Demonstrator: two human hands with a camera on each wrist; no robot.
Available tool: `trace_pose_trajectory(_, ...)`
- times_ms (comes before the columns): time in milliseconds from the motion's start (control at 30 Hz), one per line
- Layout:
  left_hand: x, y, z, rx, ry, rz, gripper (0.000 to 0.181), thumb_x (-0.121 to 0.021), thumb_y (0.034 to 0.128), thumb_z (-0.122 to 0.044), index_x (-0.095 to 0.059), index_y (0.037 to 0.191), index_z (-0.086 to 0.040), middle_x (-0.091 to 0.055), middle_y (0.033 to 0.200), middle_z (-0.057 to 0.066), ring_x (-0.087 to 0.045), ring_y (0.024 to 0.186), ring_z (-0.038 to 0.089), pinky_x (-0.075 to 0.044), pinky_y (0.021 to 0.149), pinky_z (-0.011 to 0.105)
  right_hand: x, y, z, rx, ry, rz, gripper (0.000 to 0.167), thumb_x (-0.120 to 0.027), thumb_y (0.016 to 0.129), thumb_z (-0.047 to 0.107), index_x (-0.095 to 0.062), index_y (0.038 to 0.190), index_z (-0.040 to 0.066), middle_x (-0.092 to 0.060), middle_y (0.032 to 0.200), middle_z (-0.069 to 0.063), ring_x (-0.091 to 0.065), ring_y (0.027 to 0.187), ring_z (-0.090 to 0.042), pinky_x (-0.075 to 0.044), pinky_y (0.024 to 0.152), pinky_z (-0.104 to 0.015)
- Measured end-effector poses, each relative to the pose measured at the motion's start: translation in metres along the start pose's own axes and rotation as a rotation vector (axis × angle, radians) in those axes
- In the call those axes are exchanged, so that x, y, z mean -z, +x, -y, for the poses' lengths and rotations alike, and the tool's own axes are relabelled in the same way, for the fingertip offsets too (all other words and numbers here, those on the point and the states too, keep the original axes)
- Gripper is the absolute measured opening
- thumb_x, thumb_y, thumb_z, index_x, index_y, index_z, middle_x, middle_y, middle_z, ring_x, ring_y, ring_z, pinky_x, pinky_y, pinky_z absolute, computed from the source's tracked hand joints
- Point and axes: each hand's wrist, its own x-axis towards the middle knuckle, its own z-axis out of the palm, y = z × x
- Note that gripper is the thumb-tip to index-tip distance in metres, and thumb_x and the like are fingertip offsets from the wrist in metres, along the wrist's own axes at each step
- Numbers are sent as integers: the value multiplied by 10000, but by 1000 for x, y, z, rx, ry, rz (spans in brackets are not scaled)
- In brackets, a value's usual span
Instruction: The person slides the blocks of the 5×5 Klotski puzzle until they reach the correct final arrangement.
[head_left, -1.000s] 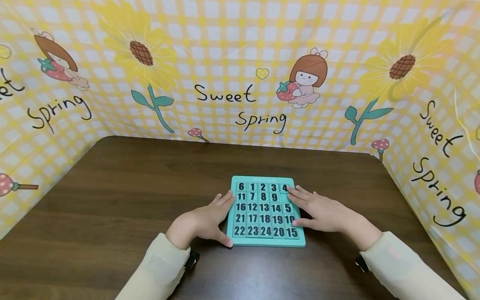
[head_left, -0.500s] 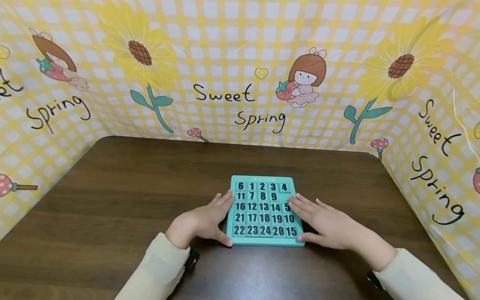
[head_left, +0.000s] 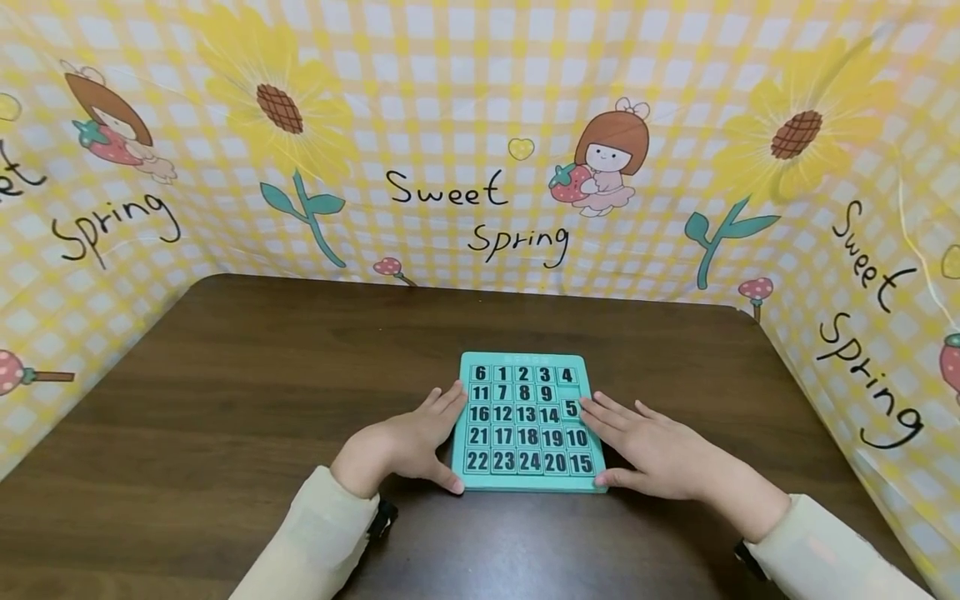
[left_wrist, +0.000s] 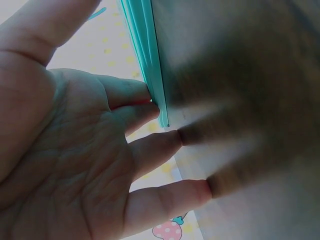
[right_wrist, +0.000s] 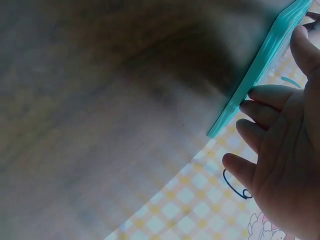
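Note:
A teal sliding number puzzle lies flat on the brown wooden table. Its tiles carry black numbers, with 6, 1, 2, 3, 4 along the top row. In the right column the 5 tile sits a little higher than its row, with gaps above and below it. My left hand rests along the puzzle's left edge, thumb at the near corner, fingers spread. With fingers extended, my right hand touches the right side; its fingertips reach the 5 tile and its thumb lies at the near right corner.
A yellow checked cloth printed with flowers and lettering stands around the back and sides of the table. Both forearms wear pale sleeves, with a black band at the left wrist.
My right hand has drawn back from the 4 tile toward the near right, its fingertips now beside the 5 tile. That tile has slid slightly upward. My left hand stays put.

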Motion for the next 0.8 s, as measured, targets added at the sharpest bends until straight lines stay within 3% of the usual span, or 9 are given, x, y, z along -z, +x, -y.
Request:
trace_pose_trajectory(533, 3, 0, 0, -3, 5, -1, 1177, -852, 767, -363, -83, 1600, -50, 3, 1690, 94, -15, 1558, 345, -239, 1215, 496, 3, 15, -11, -37, -3, 22, 829, -451, 972, 628, -290, 1567, 73, -229, 1658, -91, -207, 1533, -322, -282, 1122, -672)
trace_pose_trajectory(800, 2, -1, 0, -10, -7, 1, 1184, -860, 757, -359, -92, 1595, -27, -7, 1687, 116, -20, 1555, 357, -226, 1218, 499, 0, -1, -2, -3, 5, -34, 822, -453, 970, 629, -309, 1561, 76, -228, 1659, -77, -225, 1528, -310, -305, 1112, -666)
